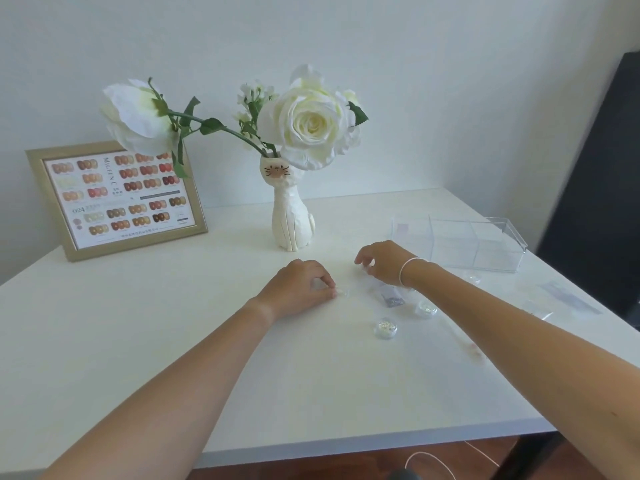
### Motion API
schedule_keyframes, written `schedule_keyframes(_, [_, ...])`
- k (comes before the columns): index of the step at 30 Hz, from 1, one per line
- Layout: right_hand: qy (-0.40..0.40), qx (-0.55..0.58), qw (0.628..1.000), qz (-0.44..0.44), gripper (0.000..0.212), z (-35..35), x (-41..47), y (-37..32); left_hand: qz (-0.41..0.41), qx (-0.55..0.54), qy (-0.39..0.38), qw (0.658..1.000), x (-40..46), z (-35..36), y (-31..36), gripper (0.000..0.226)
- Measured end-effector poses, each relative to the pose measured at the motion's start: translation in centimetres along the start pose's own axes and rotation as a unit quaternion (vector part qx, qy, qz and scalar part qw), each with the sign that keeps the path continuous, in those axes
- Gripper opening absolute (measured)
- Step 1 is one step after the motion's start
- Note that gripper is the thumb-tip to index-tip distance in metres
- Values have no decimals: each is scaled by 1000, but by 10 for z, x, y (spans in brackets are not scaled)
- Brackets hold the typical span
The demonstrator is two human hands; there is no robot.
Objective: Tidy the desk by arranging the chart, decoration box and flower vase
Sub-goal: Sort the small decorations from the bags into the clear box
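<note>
Both forearms reach in from the bottom edge over the white desk (173,323), which fills most of the view. Against the wall at ten o'clock the chart (121,197) leans back in its gold frame, rows of colour samples facing out. Just right of it, toward twelve o'clock, stands the flower vase (290,216), a white cat-shaped piece, upright, holding large white roses (308,121) whose left stem bends across the chart's top corner. At two o'clock sits the decoration box (460,241), clear plastic with inner dividers, resting flat and well apart from the vase.

Near the middle of the desk, the left hand (298,289) lies knuckles up with its fingers curled together, pinching a small clear piece (343,292) against the surface at its fingertips. At one o'clock from it, the right hand (382,263), a thin white band on the wrist, is also curled, fingertips drawn in on something tiny and pale; what it is I cannot tell.

Beneath the right wrist lie a small dark packet (391,298) and two little round glittery pots (385,327), near each other. Clear flat packets (568,299) lie at three o'clock, near the desk's right edge.
</note>
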State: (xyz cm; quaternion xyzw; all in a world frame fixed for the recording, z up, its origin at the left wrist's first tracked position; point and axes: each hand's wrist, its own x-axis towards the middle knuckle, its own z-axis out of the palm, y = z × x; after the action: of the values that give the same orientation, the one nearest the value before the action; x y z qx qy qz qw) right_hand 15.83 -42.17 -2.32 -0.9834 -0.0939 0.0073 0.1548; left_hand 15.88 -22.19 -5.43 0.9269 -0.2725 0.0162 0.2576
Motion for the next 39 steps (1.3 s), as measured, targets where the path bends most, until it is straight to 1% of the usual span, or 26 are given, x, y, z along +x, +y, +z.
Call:
schedule_keyframes(4, [-10, 17, 1000, -5, 34, -2, 0, 1, -12, -15, -9, 1000, -1, -5, 0, 21])
schedule_keyframes(8, [-52, -16, 998, 13, 48, -5, 3, 0, -35, -28, -21, 999, 1, -8, 4, 19])
schedule_keyframes(9, [-59, -19, 998, 17, 49, -6, 4, 0, -42, -34, -31, 998, 1, -9, 6, 22])
schedule_keyframes(11, [-68, -24, 997, 20, 51, -7, 6, -1, -50, -34, -59, 996, 2, -11, 8, 39])
schedule_keyframes(12, [-70, -26, 997, 20, 51, -7, 6, -1, -50, -25, -69, 996, 3, -12, 9, 43])
schedule_keyframes(15, [-66, -16, 997, 25, 51, -7, 7, 0, -49, -6, -77, 996, 6, -13, 10, 38])
schedule_keyframes(18, [-55, 11, 998, 32, 45, -7, 7, 3, -57, -30, -62, 996, 8, -12, 9, 27])
schedule_keyframes(22, [-19, 67, 997, 21, 28, -10, 6, 8, -73, -98, -42, 992, 9, -12, 9, 10])
schedule_keyframes(26, [-7, 123, 992, 5, 14, -26, 2, 11, -67, -139, -29, 988, 10, -18, 12, 5])
schedule_keyframes(29, [17, 162, 987, 4, 15, -45, -2, 17, -72, -177, -11, 981, 15, -23, 17, 4])
schedule_keyframes(33, [43, 191, 980, 13, 16, -70, -5, 33, -69, -211, 11, 975, 28, -25, 29, 10])
schedule_keyframes(39, [107, 179, 977, 46, 19, -88, -4, 59, -50, -252, 41, 966, 52, -26, 54, 14])
